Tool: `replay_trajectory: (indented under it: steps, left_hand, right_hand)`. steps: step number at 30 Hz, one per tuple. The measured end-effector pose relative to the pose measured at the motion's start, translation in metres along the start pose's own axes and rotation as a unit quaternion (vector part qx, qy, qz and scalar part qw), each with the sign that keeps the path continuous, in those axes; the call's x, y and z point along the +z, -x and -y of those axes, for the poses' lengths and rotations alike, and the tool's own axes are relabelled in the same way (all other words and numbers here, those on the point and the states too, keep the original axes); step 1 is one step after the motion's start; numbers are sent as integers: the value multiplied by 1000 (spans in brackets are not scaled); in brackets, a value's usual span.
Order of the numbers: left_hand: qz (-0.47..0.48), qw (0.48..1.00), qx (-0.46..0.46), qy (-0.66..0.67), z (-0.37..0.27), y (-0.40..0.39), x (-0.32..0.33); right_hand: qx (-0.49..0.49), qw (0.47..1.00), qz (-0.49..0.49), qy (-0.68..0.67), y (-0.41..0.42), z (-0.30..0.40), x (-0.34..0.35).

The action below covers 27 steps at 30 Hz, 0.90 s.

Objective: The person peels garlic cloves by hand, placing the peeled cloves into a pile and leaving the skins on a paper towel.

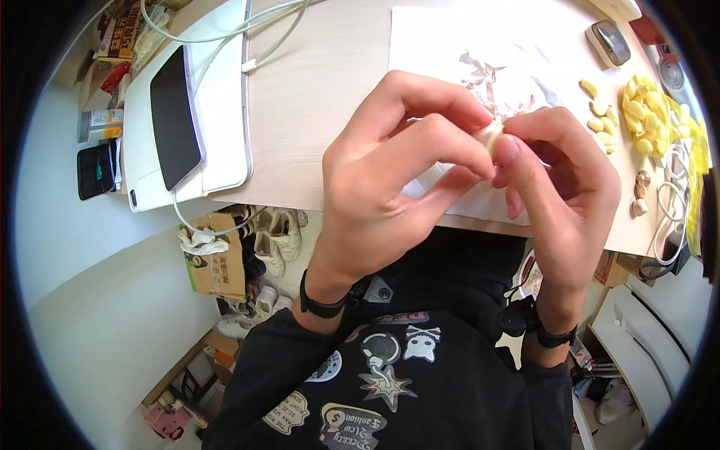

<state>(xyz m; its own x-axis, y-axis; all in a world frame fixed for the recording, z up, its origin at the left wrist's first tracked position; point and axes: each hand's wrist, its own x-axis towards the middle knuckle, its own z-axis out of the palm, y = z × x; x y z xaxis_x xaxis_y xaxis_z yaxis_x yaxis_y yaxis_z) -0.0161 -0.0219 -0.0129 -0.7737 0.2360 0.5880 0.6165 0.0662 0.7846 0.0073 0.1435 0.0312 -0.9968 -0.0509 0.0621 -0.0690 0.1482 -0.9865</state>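
Between the fingertips of my left hand and my right hand is a pale garlic clove, partly covered by the fingers. Both hands pinch it above a white paper sheet on the desk. Dry garlic skins lie scattered on the sheet just beyond my fingertips. Right of the hands, several peeled cloves lie loose beside a yellow net-like bag that seems to hold many more. A few unpeeled cloves rest nearer the desk's front right edge.
A phone lies on a white tablet or its case at the left, with a white cable running over it. A small glossy case sits at the back right. Coiled white cable lies at the right edge. Shoes stand below.
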Motion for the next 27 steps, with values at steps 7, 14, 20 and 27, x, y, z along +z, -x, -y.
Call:
replay_trajectory:
  steps: [7,14,20,27]
  left_hand:
    - [14,985,-104,138,-9,-4,-5]
    - [31,984,-96,144,-7,0,-8]
    - [16,987,-79,138,-4,2,-5]
    - [11,984,-105,143,-8,0,-1]
  right_hand:
    - [9,1000,-12,-26,1,4,0]
    - [-1,1000,23,-1,1,6,-8]
    - [-4,999,43,3,-1,5,-11]
    - [-3,1000,11,6,-1,4,-4]
